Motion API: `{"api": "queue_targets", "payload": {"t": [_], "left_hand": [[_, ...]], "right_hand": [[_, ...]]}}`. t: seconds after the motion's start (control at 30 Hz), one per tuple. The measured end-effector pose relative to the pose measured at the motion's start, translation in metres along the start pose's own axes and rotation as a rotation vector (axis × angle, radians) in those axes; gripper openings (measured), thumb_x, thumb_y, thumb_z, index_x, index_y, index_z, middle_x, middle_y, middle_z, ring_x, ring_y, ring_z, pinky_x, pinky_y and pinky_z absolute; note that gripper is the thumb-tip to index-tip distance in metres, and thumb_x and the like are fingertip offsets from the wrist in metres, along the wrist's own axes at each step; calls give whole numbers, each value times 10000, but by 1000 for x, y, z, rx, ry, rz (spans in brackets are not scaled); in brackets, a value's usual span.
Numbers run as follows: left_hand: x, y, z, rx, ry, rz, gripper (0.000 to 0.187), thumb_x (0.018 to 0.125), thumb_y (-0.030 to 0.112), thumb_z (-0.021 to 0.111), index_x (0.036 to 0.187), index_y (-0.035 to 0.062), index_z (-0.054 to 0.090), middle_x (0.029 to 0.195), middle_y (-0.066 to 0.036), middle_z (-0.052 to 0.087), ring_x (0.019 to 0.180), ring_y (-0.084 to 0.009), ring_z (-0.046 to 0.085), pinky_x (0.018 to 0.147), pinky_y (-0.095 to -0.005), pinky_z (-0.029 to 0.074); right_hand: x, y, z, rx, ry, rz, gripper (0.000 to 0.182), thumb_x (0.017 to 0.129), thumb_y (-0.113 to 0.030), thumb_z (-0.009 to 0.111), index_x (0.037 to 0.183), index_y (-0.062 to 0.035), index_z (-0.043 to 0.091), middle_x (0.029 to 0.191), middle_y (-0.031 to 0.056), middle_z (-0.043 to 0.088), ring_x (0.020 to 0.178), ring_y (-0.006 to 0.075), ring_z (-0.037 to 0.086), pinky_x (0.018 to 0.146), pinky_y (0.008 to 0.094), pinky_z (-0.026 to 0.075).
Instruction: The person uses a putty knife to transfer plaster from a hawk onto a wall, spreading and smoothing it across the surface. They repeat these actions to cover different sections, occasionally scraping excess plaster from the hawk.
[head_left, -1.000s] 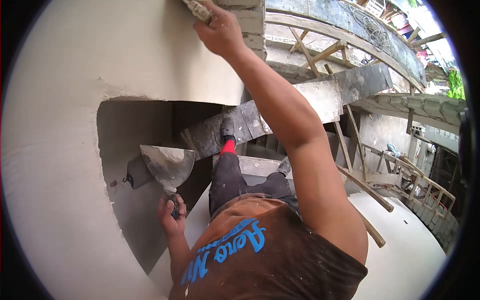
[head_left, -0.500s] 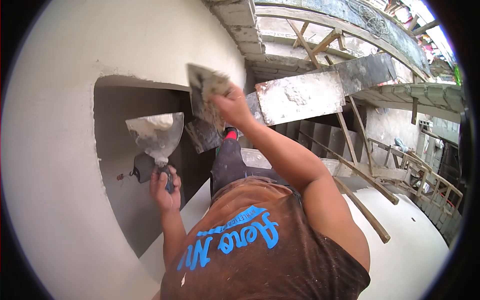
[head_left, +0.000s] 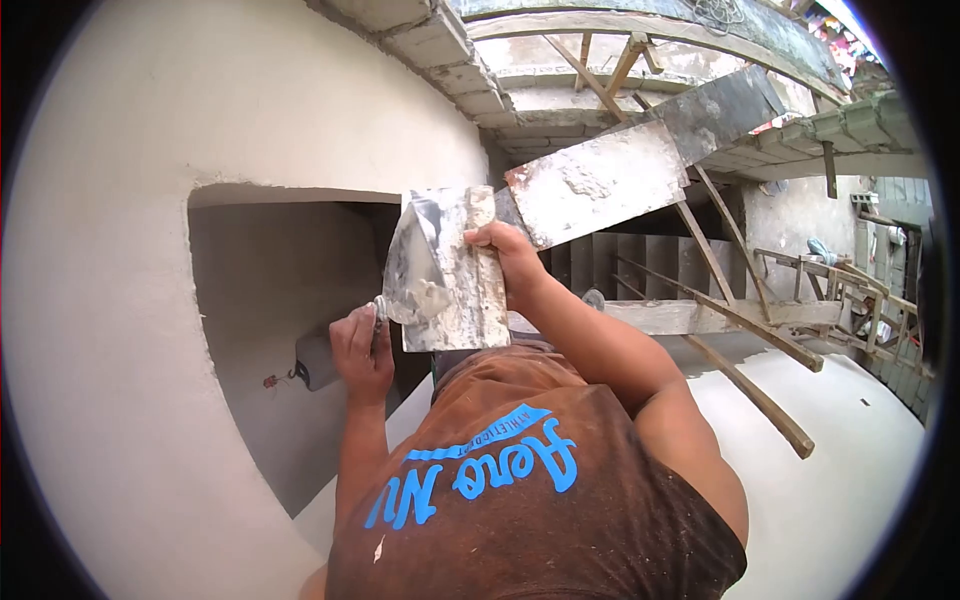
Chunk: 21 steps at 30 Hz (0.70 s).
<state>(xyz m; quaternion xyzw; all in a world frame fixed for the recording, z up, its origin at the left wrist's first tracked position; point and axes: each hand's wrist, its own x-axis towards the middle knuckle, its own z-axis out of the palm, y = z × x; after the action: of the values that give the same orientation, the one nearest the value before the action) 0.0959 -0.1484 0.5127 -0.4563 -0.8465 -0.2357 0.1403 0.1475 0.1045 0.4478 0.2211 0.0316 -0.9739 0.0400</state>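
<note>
My left hand (head_left: 362, 345) is closed around the handle of a wide putty knife (head_left: 413, 258), whose blade is turned to the right. The blade lies against a flat rectangular plastering trowel (head_left: 465, 315), and a lump of wet white plaster (head_left: 424, 303) sits on the knife near the handle end. My right hand (head_left: 510, 262) grips the trowel at its right edge, thumb on the near face. Dried plaster crusts the trowel along its ridge. Both tools are held in front of my chest, before the wall opening.
A plaster-covered board (head_left: 600, 185) lies on planks at the upper right, bearing a mound of plaster. Wooden props (head_left: 755, 395) slant below it. Left is a smooth pale wall (head_left: 110, 300) with a recessed opening (head_left: 270, 260); a dark object (head_left: 318, 362) hangs inside. Stairs (head_left: 610, 262) descend behind.
The putty knife has swung from pointing upward to pointing right, and its blade now meets the trowel. My right hand has lowered the trowel toward my chest. The view has shifted slightly.
</note>
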Motion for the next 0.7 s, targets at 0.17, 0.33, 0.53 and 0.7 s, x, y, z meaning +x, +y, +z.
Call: {"api": "queue_targets", "payload": {"t": [0.17, 0.33, 0.53, 0.7], "left_hand": [[-36, -33, -12, 188, -49, -130, 370, 885, 44, 680, 1249, 26, 618, 1127, -164, 651, 969, -328, 610, 839, -422, 492], [-82, -35, -19, 60, -60, -543, 362, 913, 84, 653, 1264, 7, 609, 1124, -173, 659, 1013, -359, 614, 885, -437, 492], [-87, -45, -32, 18, -114, -642, 354, 904, 70, 662, 1245, -13, 609, 1109, -175, 658, 999, -346, 622, 885, -422, 495], [-78, -53, -41, 16, -98, -616, 351, 906, 70, 660, 1243, -17, 607, 1099, -182, 659, 969, -350, 624, 853, -425, 502]], "right_hand": [[19, -45, 42, -172, -72, -295, 238, 846, -87, 608, 1059, 19, 610, 833, 127, 688, 737, 232, 709, 673, 403, 612], [151, -118, 101, -1002, -144, -1002, 174, 866, -139, 622, 991, -28, 674, 833, 34, 669, 742, 134, 589, 707, 313, 490], [257, -157, 248, -966, -295, -1127, 300, 899, -73, 538, 1172, -23, 652, 889, 76, 720, 845, 149, 638, 755, 306, 500], [280, -160, 274, -1277, -77, -1267, 262, 839, -172, 591, 1038, -24, 677, 807, 169, 698, 757, 249, 672, 716, 369, 509]]}}
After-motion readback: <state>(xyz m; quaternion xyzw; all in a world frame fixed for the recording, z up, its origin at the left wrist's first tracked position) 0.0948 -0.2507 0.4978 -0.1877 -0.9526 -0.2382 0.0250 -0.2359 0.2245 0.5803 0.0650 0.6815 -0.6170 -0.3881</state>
